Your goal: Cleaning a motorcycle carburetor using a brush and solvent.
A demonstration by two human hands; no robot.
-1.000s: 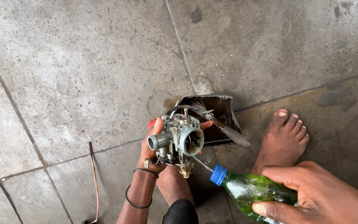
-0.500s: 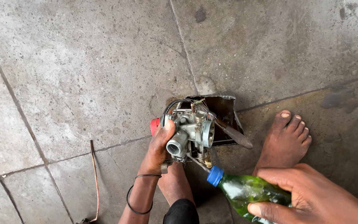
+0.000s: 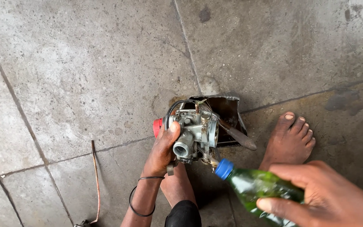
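While the left hand [image 3: 161, 148] grips the carburetor [image 3: 194, 133] over a dark metal tray [image 3: 227, 110], the right hand [image 3: 328, 196] clasps a green bottle [image 3: 257, 187] (blue cap on) at five o'clock. Rinsing step; uncapping needed first, I judge.

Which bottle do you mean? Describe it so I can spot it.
Start at the bare foot on the concrete floor. Just below it, the right hand grips a green plastic bottle. Its blue cap, pointing at the metal carburetor, marks it.
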